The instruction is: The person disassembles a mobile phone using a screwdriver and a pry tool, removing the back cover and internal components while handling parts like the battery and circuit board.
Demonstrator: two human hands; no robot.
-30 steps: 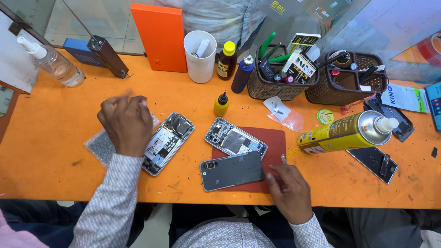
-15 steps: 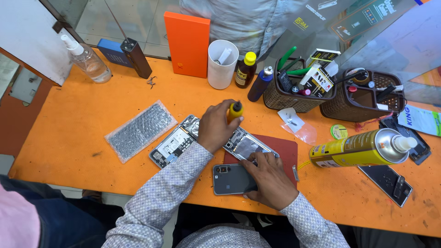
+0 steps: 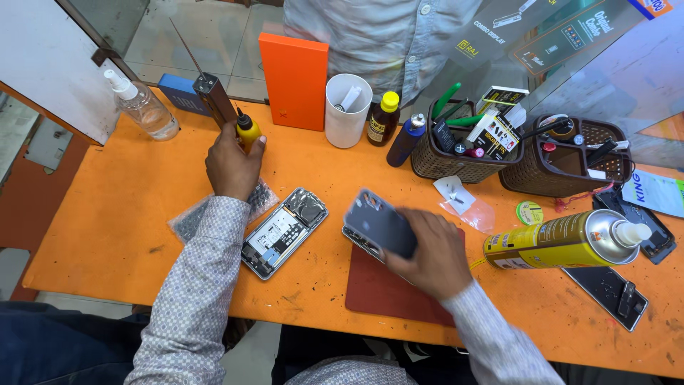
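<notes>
Now the small yellow glue bottle is gripped by the left hand near the bench's far edge, the dark back cover grasped by the right hand, while the opened phone is left uncovered.

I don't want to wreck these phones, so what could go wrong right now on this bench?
The left hand holds a small yellow bottle near the opened phone; a drip might reach its exposed insides. The right hand grips a dark back cover above another open phone; it could slip. The yellow spray can lies on its side and might roll.
</notes>
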